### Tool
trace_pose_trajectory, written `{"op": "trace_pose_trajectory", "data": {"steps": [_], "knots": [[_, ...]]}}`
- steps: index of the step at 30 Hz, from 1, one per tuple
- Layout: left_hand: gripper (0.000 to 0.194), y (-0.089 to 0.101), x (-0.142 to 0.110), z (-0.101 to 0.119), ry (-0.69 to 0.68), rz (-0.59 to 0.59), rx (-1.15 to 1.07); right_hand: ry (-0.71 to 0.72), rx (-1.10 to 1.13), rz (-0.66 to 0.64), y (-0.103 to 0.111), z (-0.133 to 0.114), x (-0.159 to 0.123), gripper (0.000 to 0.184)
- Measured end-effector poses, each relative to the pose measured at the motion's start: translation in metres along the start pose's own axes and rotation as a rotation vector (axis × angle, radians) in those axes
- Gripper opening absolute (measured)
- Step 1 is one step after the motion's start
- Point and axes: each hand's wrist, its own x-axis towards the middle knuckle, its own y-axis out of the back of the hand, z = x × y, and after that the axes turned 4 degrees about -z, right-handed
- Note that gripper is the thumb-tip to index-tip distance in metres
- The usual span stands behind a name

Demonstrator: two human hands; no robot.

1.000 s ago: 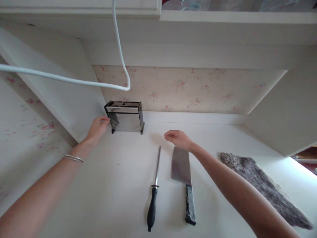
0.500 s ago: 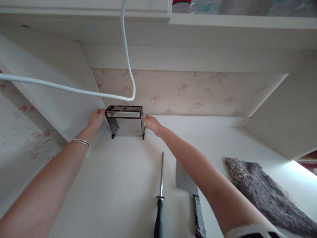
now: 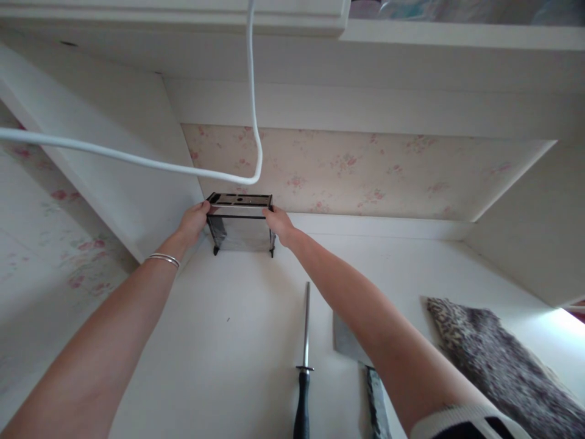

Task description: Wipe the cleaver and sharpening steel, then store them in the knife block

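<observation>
A shiny metal knife block [image 3: 241, 223] with a black slotted top stands at the back left of the white counter [image 3: 228, 341], against the flowered wall. My left hand [image 3: 194, 221] grips its left end and my right hand [image 3: 278, 223] grips its right end, fingers wrapped over the top edges. A sharpening steel [image 3: 304, 360] with a black handle lies on the counter nearer to me. Beside it lies a cleaver [image 3: 361, 360], partly hidden under my right forearm.
A white cable [image 3: 137, 160] hangs in a loop just above the knife block. A dark speckled cloth [image 3: 498, 360] lies at the right of the counter. White cabinet sides close in the counter on left and right, with a shelf overhead.
My right hand has moved from above the cleaver to the block's right end and closed on it. My left hand has shifted up to the block's top left edge.
</observation>
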Motion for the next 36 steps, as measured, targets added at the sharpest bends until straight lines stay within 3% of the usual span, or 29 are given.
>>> {"op": "trace_pose_trajectory", "data": {"steps": [5,10,17,24,30,36], "knots": [[0.044,-0.005,-0.017,0.013,-0.012,0.019,-0.109,-0.001,0.073,0.014,0.017,0.000,-0.006,0.040],[0.045,-0.021,-0.036,0.040,-0.117,-0.015,-0.178,0.065,0.133,0.030,0.061,-0.010,-0.026,0.035],[0.049,-0.076,-0.080,0.078,-0.226,-0.182,-0.287,0.139,0.172,0.142,0.135,-0.023,-0.067,0.034],[0.049,-0.146,-0.116,0.083,-0.230,-0.284,-0.307,0.071,0.084,0.276,0.194,-0.002,-0.109,0.033],[0.048,-0.188,-0.125,0.083,-0.225,-0.339,-0.267,-0.042,0.107,0.311,0.226,0.019,-0.144,0.036],[0.047,-0.203,-0.133,0.088,-0.233,-0.400,-0.200,-0.086,0.124,0.324,0.236,0.032,-0.162,0.036]]}}
